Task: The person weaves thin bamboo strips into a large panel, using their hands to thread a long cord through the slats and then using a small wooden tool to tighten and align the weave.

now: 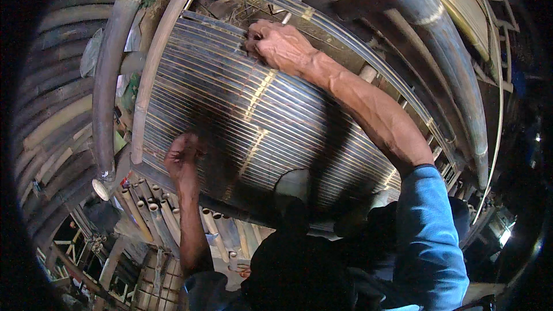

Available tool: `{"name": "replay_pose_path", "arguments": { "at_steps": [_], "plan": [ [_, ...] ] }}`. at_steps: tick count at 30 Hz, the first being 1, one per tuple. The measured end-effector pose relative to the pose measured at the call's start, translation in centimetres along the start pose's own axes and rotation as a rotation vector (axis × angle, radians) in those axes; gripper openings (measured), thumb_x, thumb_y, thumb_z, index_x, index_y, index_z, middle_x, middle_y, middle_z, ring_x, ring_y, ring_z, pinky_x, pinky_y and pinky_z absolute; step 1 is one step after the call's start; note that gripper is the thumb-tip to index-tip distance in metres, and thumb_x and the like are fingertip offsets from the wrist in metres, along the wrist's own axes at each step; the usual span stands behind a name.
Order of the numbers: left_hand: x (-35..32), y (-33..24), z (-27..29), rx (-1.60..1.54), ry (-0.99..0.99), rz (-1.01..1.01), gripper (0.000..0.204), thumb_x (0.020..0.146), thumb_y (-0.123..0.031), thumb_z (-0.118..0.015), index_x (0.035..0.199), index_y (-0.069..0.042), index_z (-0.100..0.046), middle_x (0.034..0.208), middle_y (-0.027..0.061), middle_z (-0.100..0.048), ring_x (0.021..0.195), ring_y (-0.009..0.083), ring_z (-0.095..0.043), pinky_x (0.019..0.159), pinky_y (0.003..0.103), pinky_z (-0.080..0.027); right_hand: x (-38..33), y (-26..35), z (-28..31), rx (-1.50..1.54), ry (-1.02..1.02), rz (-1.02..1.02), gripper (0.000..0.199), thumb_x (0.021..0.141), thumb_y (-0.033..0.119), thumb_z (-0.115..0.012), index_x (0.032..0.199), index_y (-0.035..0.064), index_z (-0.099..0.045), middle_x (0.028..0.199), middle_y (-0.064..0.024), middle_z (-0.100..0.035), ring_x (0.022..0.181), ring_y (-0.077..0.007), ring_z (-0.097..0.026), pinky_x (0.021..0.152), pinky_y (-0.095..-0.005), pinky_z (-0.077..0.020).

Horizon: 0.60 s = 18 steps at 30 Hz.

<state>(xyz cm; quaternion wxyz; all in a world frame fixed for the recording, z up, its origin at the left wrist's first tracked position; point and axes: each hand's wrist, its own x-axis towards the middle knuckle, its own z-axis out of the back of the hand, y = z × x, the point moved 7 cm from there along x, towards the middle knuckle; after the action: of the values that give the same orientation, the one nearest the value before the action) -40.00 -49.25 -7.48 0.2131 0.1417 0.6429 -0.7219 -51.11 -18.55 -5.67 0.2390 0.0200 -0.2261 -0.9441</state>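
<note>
A wide panel of dark bamboo slats [294, 115] lies in front of me, its slats side by side with pale bands at their joints. My right hand [276, 43] reaches over it to the far edge, fingers curled down and closed at the last slats. What they grip, if anything, is hidden. My left hand [185, 148] is above the panel's left part, its fingers bent together in shadow. I cannot make out whether anything is in them.
Thick bamboo poles rise at the left [106, 98] and slant across the upper right [446, 34]. A long curved rail of slats [357, 40] runs beyond the panel. Several cut bamboo tubes [164, 219] stand below its near left edge.
</note>
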Motion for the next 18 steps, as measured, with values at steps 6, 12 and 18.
{"name": "replay_pose_path", "arguments": {
  "at_steps": [6,12,18],
  "plan": [
    [0.9,2.2,-2.5,-0.002,-0.002,0.111,0.012,0.092,-0.01,-0.071,0.101,-0.003,-0.069,0.086,-0.0002,-0.067,0.077,0.0092,-0.06,0.064,0.023,-0.047,-0.3,1.1,-1.2,-0.221,-0.001,0.133,0.023,0.083,0.014,-0.058,0.101,0.0004,-0.066,0.108,-0.015,-0.058,0.109,-0.0298,-0.056,0.09,-0.0401,-0.0531],
    [-0.1,-0.3,-7.3,-0.007,0.098,0.138,0.011,0.094,-0.01,-0.064,0.096,0.0,-0.067,0.083,0.0019,-0.065,0.073,0.0097,-0.057,0.066,0.024,-0.046,-0.6,0.5,-1.3,-0.092,-0.143,-0.018,0.018,0.084,0.012,-0.06,0.093,-0.0029,-0.059,0.096,-0.0197,-0.057,0.095,-0.0341,-0.056,0.081,-0.0447,-0.0494],
    [0.2,-3.6,-12.3,0.128,0.348,-0.093,0.023,0.098,-0.02,-0.057,0.09,0.0,-0.066,0.079,0.0046,-0.065,0.069,0.0112,-0.055,0.067,0.027,-0.046,-3.5,-0.7,0.0,0.402,-0.493,-0.322,0.016,0.089,0.012,-0.055,0.084,-0.0032,-0.054,0.079,-0.0259,-0.054,0.078,-0.0428,-0.053,0.076,-0.0534,-0.0437]
  ]
}}
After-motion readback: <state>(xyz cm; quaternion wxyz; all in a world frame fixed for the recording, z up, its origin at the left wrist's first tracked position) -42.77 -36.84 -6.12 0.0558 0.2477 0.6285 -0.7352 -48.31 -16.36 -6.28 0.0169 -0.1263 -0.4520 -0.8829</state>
